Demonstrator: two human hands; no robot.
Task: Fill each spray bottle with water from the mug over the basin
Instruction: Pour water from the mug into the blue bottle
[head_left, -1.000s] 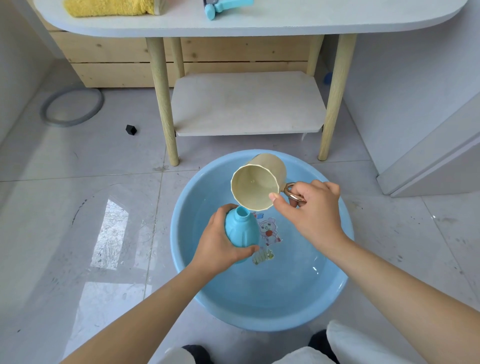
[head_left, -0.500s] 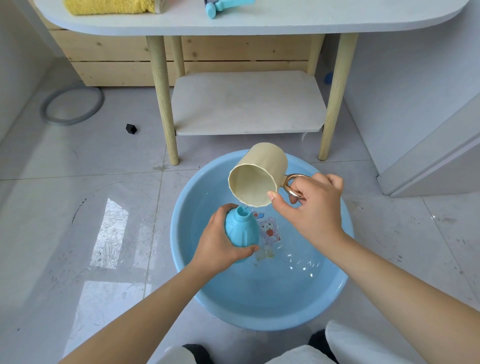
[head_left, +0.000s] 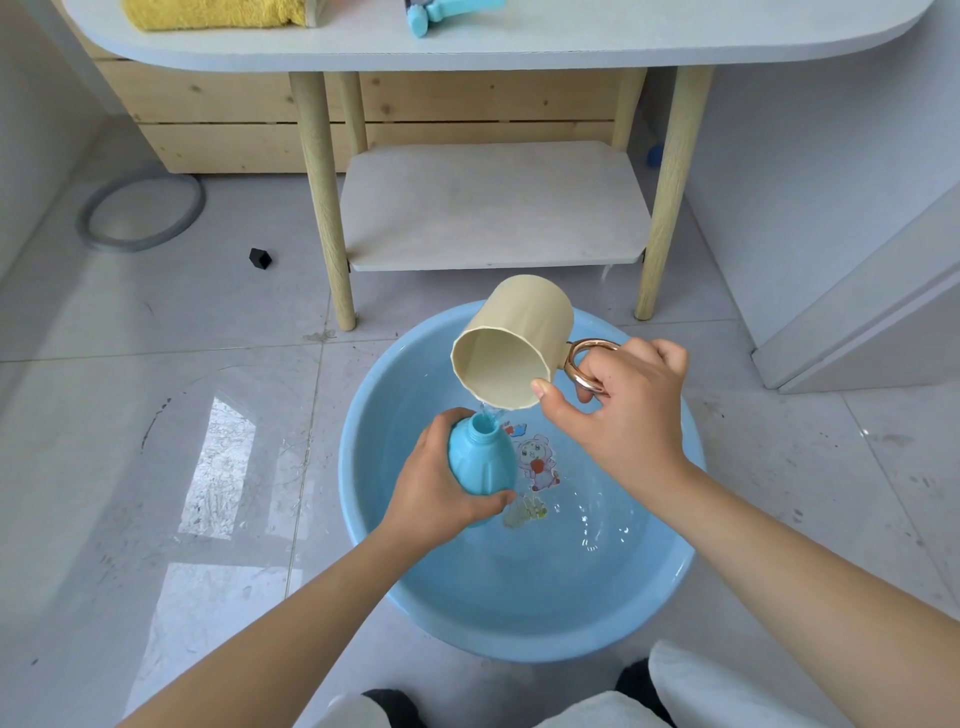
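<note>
A round blue basin (head_left: 519, 618) with water in it stands on the floor in front of me. Over it my left hand (head_left: 434, 488) grips a small blue spray bottle (head_left: 480, 460), upright, its neck open with no spray head on. My right hand (head_left: 618, 410) holds a cream mug (head_left: 511, 348) by its copper ring handle, thumb on the rim. The mug is tipped steeply, mouth toward me, and a thin stream of water falls from its lower lip into the bottle's neck.
A white table (head_left: 519, 41) on wooden legs stands behind the basin, with a lower shelf (head_left: 493, 208). On top lie a yellow towel (head_left: 208, 13) and a blue spray head (head_left: 441, 13). A grey hose ring (head_left: 140, 213) and small black object (head_left: 260, 258) lie on the tiles.
My right hand has lifted the mug and tipped it further, and water now runs into the bottle. The left hand and bottle have stayed in place.
</note>
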